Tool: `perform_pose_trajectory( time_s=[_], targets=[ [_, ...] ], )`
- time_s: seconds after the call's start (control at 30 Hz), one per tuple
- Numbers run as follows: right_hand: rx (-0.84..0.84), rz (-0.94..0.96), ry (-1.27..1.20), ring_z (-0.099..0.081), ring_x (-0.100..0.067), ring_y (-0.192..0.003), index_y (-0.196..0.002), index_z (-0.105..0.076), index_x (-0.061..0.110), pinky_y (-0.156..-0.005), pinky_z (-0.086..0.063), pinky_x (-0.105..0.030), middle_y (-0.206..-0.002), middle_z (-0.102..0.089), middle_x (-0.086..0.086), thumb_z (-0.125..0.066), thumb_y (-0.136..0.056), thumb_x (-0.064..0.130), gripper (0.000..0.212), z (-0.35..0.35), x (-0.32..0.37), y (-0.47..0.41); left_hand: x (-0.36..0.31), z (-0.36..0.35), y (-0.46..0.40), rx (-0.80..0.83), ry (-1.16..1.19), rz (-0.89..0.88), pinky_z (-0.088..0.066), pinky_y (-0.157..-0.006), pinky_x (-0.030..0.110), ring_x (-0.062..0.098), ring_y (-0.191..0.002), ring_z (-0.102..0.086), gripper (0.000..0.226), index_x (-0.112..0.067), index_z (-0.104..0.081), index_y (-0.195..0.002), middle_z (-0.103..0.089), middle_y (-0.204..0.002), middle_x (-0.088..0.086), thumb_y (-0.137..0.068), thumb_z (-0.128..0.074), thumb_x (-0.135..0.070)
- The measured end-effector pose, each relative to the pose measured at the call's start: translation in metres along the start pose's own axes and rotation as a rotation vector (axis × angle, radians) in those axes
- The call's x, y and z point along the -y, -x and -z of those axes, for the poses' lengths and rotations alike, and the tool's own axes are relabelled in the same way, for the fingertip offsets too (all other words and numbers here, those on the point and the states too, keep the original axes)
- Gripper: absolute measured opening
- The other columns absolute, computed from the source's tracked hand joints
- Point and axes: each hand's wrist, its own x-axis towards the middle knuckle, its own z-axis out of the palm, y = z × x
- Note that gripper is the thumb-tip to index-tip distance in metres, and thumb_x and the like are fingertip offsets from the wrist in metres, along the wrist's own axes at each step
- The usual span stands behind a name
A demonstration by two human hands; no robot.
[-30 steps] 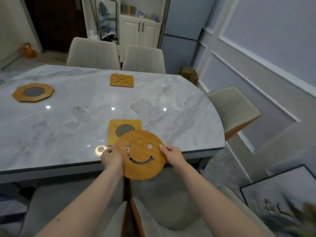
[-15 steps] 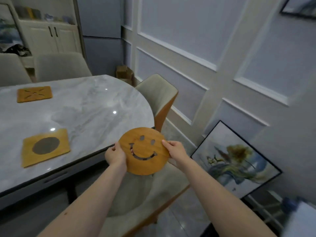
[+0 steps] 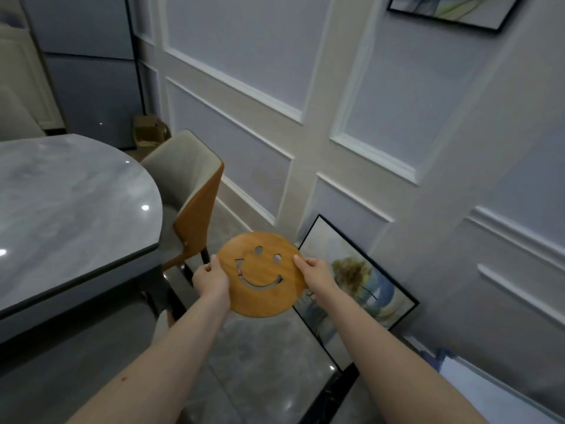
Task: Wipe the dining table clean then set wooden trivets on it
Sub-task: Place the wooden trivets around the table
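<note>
A round wooden trivet with a cut-out smiley face (image 3: 263, 273) hangs in the air above the floor, off the table's right end. My left hand (image 3: 211, 278) grips its left edge and my right hand (image 3: 315, 272) pinches its right edge. The grey marble dining table (image 3: 70, 209) fills the left side; only its rounded right end shows, and no other trivet is in view.
A beige chair with an orange wooden back (image 3: 189, 191) stands at the table's end, just left of the trivet. A framed painting (image 3: 354, 276) leans on the panelled wall behind my right hand. A cardboard box (image 3: 149, 133) sits in the far corner by the fridge.
My view has swung right: the table slid left and the trivets lying on it left the frame. Both hands carried the smiley trivet off the table's edge to above the floor.
</note>
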Motion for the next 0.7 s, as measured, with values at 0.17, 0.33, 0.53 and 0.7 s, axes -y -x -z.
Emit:
perform_pose_trajectory(
  time_s=[0.17, 0.33, 0.53, 0.7],
  targets=[
    [0.002, 0.004, -0.022, -0.066, -0.029, -0.078, -0.087, -0.066, -0.002, -0.074, -0.055, -0.039, -0.085, -0.068, -0.018, -0.052, -0.098, 0.031, 0.037, 0.026, 0.010, -0.055, -0.021, -0.056, -0.021, 0.008, -0.026, -0.010, -0.042, -0.084, 0.037, 0.028, -0.100, -0.058, 0.039, -0.002, -0.062, -0.111, -0.063, -0.109, 0.015, -0.101, -0.042, -0.034],
    [0.009, 0.033, -0.071, -0.059, -0.023, -0.076, -0.095, -0.065, -0.011, -0.074, -0.051, -0.038, -0.080, -0.062, -0.012, -0.054, -0.097, 0.031, 0.044, 0.026, 0.030, -0.136, -0.053, -0.108, -0.071, -0.036, -0.002, -0.058, -0.042, -0.083, 0.036, 0.028, -0.095, -0.056, 0.038, -0.001, -0.061, -0.108, -0.060, -0.102, 0.015, -0.100, -0.043, -0.033],
    [0.081, 0.049, -0.040, -0.060, -0.015, -0.070, -0.089, -0.066, 0.004, -0.060, -0.048, -0.023, -0.078, -0.065, -0.005, -0.053, -0.097, 0.033, 0.033, 0.012, 0.072, -0.246, -0.101, -0.163, -0.146, -0.066, 0.052, -0.059, -0.040, -0.082, 0.033, 0.028, -0.102, -0.057, 0.041, 0.002, -0.061, -0.113, -0.061, -0.107, 0.016, -0.100, -0.043, -0.032],
    [0.119, 0.053, -0.069, -0.061, -0.018, -0.073, -0.098, -0.067, -0.003, -0.061, -0.050, -0.023, -0.084, -0.067, -0.010, -0.053, -0.098, 0.028, 0.034, 0.003, 0.103, -0.327, -0.142, -0.204, -0.196, -0.073, 0.104, -0.064, -0.039, -0.078, 0.030, 0.020, -0.086, -0.053, 0.040, 0.001, -0.061, -0.112, -0.059, -0.095, 0.010, -0.101, -0.041, -0.032]
  ],
)
